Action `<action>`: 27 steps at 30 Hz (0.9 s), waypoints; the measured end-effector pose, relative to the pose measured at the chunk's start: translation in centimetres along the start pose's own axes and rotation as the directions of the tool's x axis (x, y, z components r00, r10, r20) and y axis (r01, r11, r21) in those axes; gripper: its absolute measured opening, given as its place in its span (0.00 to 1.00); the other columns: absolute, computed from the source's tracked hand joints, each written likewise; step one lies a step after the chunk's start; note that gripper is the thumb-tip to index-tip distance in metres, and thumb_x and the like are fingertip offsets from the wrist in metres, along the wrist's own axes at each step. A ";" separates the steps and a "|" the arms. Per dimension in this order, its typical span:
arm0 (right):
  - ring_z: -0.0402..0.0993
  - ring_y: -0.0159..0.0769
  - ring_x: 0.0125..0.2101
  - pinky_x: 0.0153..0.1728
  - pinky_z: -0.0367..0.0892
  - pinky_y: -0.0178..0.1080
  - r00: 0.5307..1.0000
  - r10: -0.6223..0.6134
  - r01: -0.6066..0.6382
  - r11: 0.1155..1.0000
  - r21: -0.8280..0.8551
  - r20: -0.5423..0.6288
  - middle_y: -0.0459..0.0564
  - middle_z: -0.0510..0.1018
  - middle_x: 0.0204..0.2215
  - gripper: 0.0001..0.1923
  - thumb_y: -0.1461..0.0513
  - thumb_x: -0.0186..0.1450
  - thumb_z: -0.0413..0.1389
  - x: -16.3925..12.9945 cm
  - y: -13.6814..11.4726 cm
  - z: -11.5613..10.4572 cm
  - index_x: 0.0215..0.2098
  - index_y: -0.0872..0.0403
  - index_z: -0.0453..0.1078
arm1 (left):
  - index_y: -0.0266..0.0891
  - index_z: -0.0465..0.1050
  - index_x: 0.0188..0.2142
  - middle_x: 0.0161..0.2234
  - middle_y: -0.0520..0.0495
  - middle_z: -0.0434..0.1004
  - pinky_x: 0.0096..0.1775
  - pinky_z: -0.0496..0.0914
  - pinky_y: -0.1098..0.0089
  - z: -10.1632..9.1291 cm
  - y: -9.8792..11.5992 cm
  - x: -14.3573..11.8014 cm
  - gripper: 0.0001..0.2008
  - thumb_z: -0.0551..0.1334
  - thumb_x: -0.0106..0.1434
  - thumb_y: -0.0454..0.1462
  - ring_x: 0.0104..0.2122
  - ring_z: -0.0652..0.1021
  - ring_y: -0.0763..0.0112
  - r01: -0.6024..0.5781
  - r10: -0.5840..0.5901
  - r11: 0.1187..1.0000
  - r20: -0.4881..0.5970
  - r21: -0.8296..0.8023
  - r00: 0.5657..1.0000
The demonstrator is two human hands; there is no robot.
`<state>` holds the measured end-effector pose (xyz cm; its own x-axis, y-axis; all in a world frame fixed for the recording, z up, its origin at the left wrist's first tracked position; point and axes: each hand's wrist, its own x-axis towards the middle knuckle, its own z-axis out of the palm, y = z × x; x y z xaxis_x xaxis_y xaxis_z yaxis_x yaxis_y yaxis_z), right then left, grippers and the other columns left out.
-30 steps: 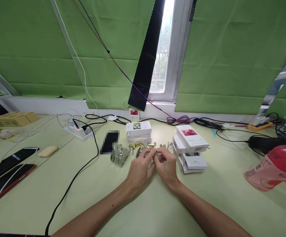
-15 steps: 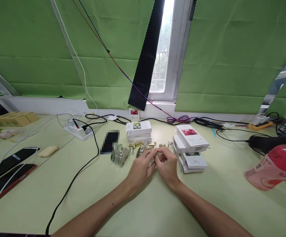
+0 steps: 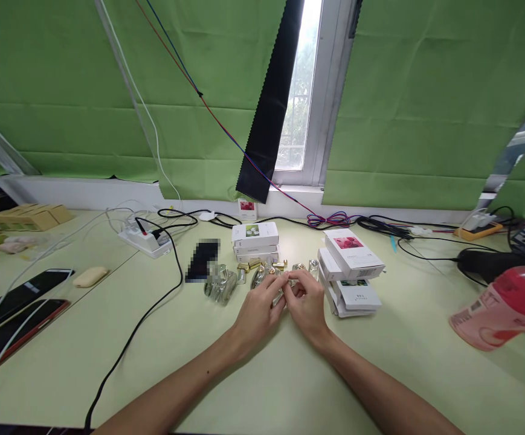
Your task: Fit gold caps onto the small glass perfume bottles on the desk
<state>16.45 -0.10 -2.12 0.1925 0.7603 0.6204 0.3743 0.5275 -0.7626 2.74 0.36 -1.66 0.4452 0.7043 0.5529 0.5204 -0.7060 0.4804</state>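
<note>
Both hands meet over the pale green desk [image 3: 262, 386], just in front of the stack of white boxes [image 3: 255, 240] that lies behind the scatter of small parts. The left hand [image 3: 257, 315] and the right hand [image 3: 308, 309] have their fingers [image 3: 275, 286] drawn in narrow around one small glass perfume bottle [image 3: 281, 295], pinched between the fingertips of both; most of it is hidden by the knuckles, so only a sliver of clear glass and a pale glint near its top show. It looks clear and colourless. Such a bottle should be light yet hard, smooth and slippery, and likely to chip or crack if dropped on the desk, so it is best held by its flat sides with one hand while the other works at the neck. Left of the stack's front edge lie more clear bottles [image 3: 219, 286], and directly before it a few gold caps [image 3: 248, 266]. To the right of that stack sits a second pile of boxes [image 3: 353, 275].
</note>
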 end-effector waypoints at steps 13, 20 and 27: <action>0.62 0.27 0.19 0.19 0.59 0.33 1.000 0.019 -0.019 1.000 0.018 0.003 0.45 0.73 0.29 0.06 0.63 0.66 0.55 0.0 -0.1 0.1 0.31 0.53 0.72 | 0.41 0.68 0.58 0.43 0.46 0.77 0.35 0.72 0.69 -0.1 0.0 0.2 0.19 0.58 0.68 0.31 0.32 0.76 0.71 -0.003 0.002 1.000 -0.022 -0.017 1.000; 0.62 0.27 0.19 0.19 0.59 0.33 1.000 0.029 -0.029 0.999 0.029 0.005 0.45 0.73 0.29 0.06 0.63 0.65 0.56 0.0 -0.1 0.0 0.31 0.54 0.73 | 0.42 0.68 0.57 0.43 0.46 0.78 0.35 0.72 0.70 -0.2 0.0 0.2 0.19 0.59 0.67 0.31 0.32 0.75 0.72 0.019 -0.019 1.000 -0.021 -0.022 1.000; 0.64 0.28 0.20 0.20 0.61 0.33 1.000 0.027 -0.027 0.999 0.047 -0.001 0.46 0.74 0.28 0.06 0.63 0.65 0.56 0.0 -0.1 0.0 0.31 0.53 0.74 | 0.43 0.68 0.58 0.44 0.46 0.78 0.35 0.72 0.69 -0.3 0.0 0.4 0.20 0.59 0.67 0.31 0.30 0.75 0.72 0.009 -0.010 0.999 -0.017 -0.033 1.000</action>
<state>16.42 -0.14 -2.04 0.2038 0.7740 0.5996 0.3260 0.5238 -0.7870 2.72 0.61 -1.27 0.4273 0.7098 0.5599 0.5002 -0.7015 0.5076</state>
